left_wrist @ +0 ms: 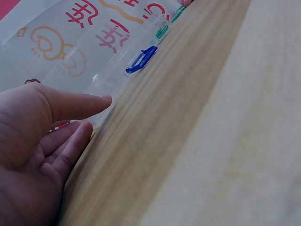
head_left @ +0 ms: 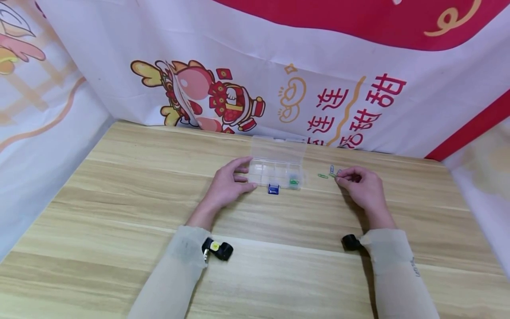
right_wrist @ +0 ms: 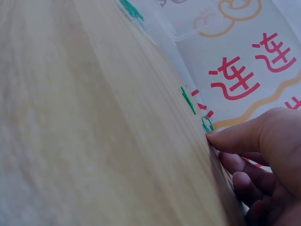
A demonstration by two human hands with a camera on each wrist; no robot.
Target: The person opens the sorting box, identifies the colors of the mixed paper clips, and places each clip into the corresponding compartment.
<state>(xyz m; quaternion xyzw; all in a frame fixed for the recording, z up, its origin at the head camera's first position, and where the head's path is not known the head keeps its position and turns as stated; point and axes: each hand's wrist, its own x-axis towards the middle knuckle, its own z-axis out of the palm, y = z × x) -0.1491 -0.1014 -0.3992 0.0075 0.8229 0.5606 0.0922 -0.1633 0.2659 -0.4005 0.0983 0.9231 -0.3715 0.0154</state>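
A clear plastic compartment box point(head_left: 260, 178) lies on the table with its lid point(head_left: 279, 149) raised at the back. Around the box's left end, my left hand point(head_left: 229, 184) holds it, thumb at the front corner and fingers at the side and back. Green paper clips point(head_left: 294, 181) lie in the front right compartment. A blue latch point(head_left: 273, 189) sticks out at the box's front edge. To the right of the box, my right hand point(head_left: 363, 184) pinches a green paper clip point(right_wrist: 207, 124) between thumb and finger, close to the tabletop.
Another green paper clip point(head_left: 322, 176) lies between the box and my right hand. A blue paper clip point(head_left: 332, 169) lies just behind, with another bluish clip point(head_left: 339, 171) partly hidden by the fingers. Behind the wooden table point(head_left: 271, 274) hangs a printed cloth point(head_left: 191, 40).
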